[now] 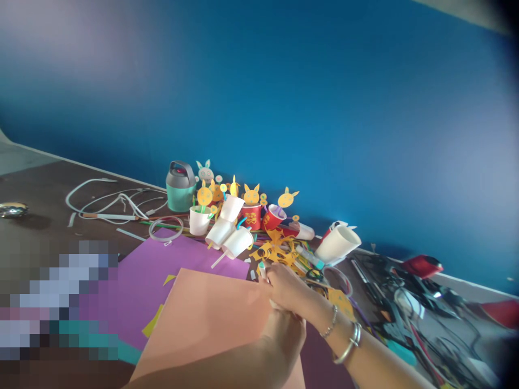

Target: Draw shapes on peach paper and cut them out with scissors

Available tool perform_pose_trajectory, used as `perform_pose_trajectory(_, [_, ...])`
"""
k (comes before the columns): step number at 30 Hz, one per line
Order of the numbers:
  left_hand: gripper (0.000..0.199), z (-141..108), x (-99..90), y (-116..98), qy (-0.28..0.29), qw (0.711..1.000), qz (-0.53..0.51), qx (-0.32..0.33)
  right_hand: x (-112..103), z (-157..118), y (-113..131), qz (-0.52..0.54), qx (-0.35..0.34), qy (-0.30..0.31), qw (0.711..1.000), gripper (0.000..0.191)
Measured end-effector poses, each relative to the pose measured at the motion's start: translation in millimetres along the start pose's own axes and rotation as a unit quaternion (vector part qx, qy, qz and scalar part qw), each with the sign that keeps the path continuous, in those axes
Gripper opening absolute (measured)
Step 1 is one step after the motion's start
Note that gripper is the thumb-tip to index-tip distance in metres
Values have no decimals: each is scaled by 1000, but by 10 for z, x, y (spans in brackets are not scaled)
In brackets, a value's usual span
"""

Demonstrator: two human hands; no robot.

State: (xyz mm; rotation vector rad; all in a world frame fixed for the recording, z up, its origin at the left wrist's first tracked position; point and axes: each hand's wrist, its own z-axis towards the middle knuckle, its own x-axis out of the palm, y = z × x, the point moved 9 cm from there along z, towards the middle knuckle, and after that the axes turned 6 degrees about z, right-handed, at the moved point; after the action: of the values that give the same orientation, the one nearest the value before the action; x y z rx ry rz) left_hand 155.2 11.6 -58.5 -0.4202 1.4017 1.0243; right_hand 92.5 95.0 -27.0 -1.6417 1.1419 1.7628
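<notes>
My right hand (286, 286), with bracelets at the wrist, reaches in from the lower right. Its fingers are closed on a small white stick with a teal end (263, 268), which looks like a marker or glue stick. My left hand (286, 329) comes from the lower left and is pressed against the right one. Its fingers look curled, and what they hold, if anything, is hidden. Both hands are over the right side of a salmon-coloured sheet (211, 313). Under that sheet lies a purple sheet (133, 281), with yellow paper scraps (154, 321) between them.
Behind the hands stand white paper cups (239, 243), red cups (251, 217) with yellow paper animal heads (286, 199), and a teal container (181, 192). Yellow cut-outs (278, 246) lie nearby. White cables (113, 201) are at left; dark cables and tools (421, 297) crowd the right.
</notes>
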Motion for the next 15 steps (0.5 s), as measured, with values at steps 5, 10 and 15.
perform_pose_trajectory(5, [46,11,-18,-8,-42,999,22,-25,-158,-29,-124,100,51,-20,994,30])
perform_pose_trajectory(10, [44,37,-26,-16,-60,997,26,-28,-199,-44,-169,142,64,-16,988,31])
perform_pose_trajectory(15, [42,21,-16,11,-10,1000,19,-16,-31,-56,-149,124,45,28,991,32])
